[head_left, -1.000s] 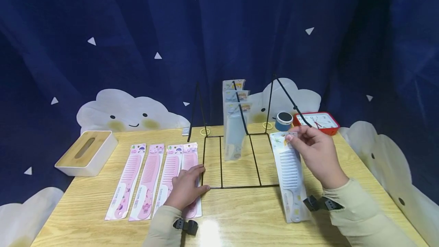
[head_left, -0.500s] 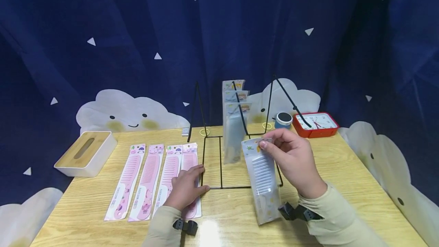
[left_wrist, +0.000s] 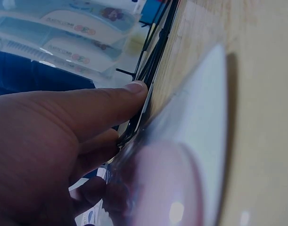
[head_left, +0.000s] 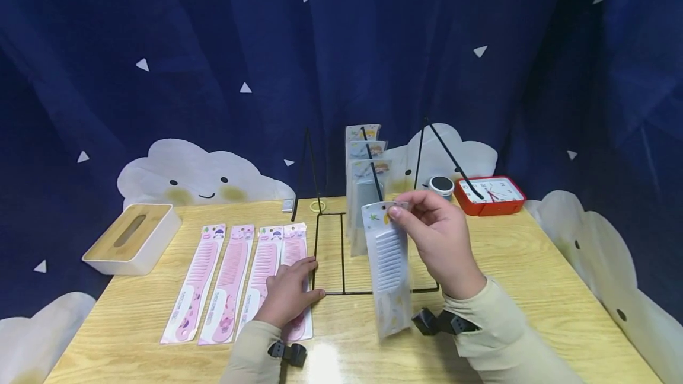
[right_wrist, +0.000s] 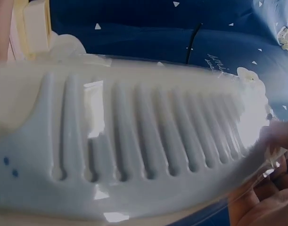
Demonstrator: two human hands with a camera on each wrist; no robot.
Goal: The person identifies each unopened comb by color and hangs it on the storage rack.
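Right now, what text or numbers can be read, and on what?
"12": red clock.
"2": same clock.
"3": same clock; other numerals too small.
"COMB": hanging comb packages, left wrist view; preceding letters blurred.
Pink comb packages: print too small.
Comb package in right hand: print too blurred.

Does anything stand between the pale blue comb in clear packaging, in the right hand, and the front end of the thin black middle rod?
Nothing visible stands between the pale blue comb and the front end of the thin black middle rod. Three packaged combs hang farther back on that rod.
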